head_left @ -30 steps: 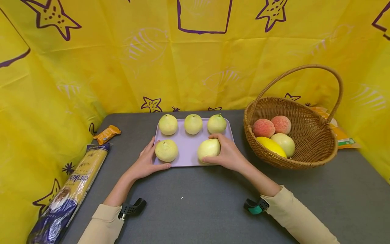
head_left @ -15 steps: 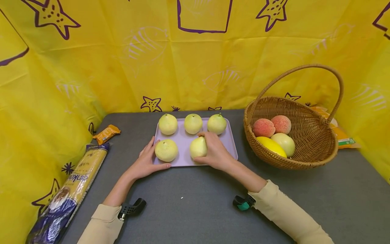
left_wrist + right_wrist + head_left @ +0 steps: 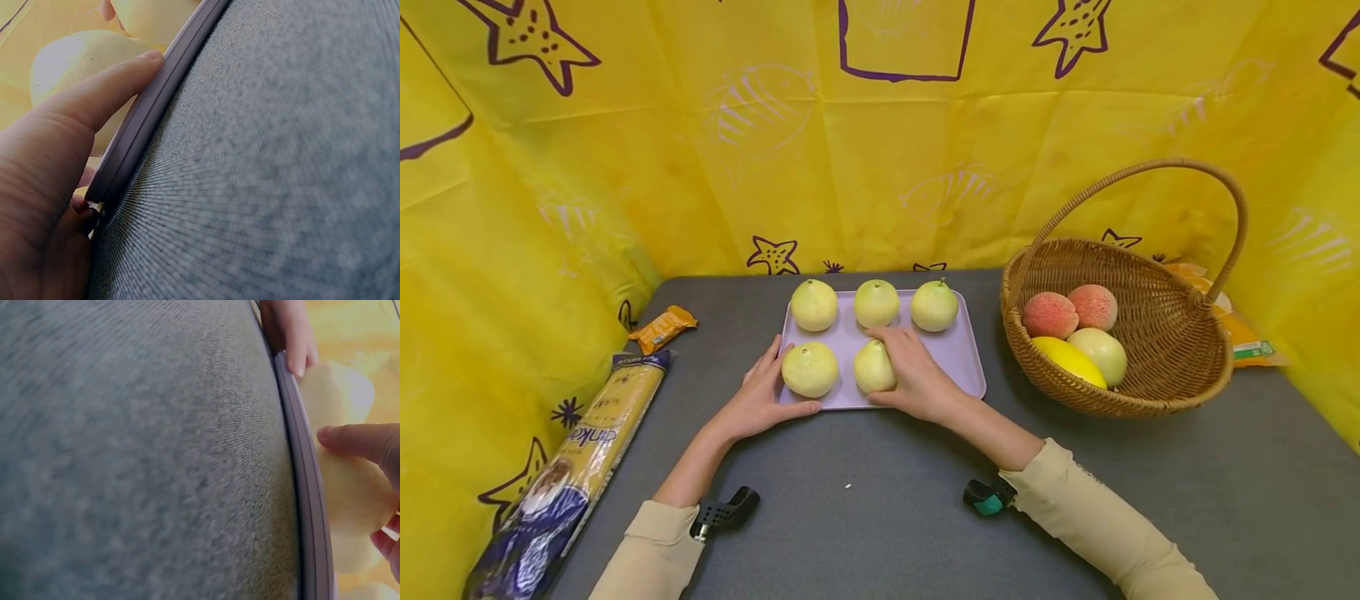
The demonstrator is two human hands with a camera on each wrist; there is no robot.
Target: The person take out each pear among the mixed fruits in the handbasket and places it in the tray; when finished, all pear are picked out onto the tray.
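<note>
In the head view a lilac tray (image 3: 951, 350) bears several pale yellow-green round fruits, with three along its back row. My left hand (image 3: 767, 392) holds the tray's front left corner, thumb along the front rim and fingers at the left side. Beside it sits the front left fruit (image 3: 809, 370). My right hand (image 3: 921, 379) grips another pale fruit (image 3: 872, 368) at the middle of the front row, near that neighbour. From the right wrist view, the thumb (image 3: 356, 440) lies on one side of the held fruit (image 3: 356, 494) and the fingertips (image 3: 387, 544) on the other.
A wicker basket (image 3: 1165, 333) with a tall handle stands right, holding two peaches (image 3: 1071, 311), a yellow fruit (image 3: 1067, 360) and a pale round fruit (image 3: 1099, 354). An orange packet (image 3: 1247, 333) lies behind it. At left are a small orange wrapper (image 3: 664, 330) and a long yellow-blue packet (image 3: 587, 467).
My right hand has moved left with the gripped fruit, from the tray's front right part to the middle of the front row. The left hand has stayed at the corner.
</note>
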